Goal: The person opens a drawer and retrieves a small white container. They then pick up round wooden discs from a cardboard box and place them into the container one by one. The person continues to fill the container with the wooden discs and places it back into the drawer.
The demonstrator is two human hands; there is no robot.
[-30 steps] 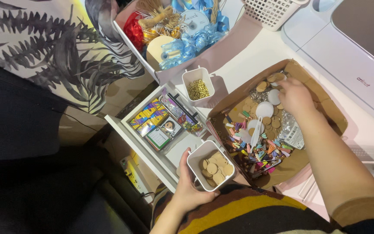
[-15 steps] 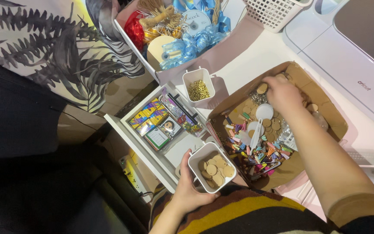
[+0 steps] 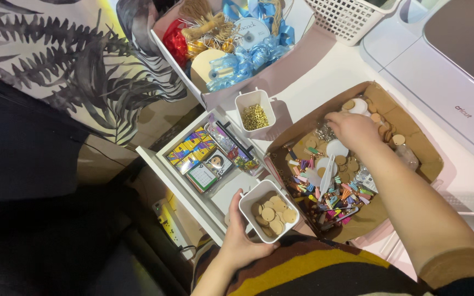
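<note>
My left hand (image 3: 241, 237) grips a small white square cup (image 3: 268, 210) holding several round wooden discs, held just off the near edge of the table. My right hand (image 3: 352, 129) reaches palm-down into an open brown cardboard box (image 3: 418, 143), fingers curled over loose wooden discs and white round pieces near its middle. Whether the fingers pinch a disc is hidden. The box also holds many small coloured tassels (image 3: 325, 189) and clear packets.
A second white cup of gold beads (image 3: 255, 115) stands left of the box. An open white drawer (image 3: 204, 159) holds colourful card packs. A white bin of ribbon and twine (image 3: 231, 44) is behind, with a white basket (image 3: 352, 16) and a white machine (image 3: 445, 66) at right.
My right hand has slid from the far right part of the cardboard box toward its left middle. The left hand and its cup of discs have stayed put.
</note>
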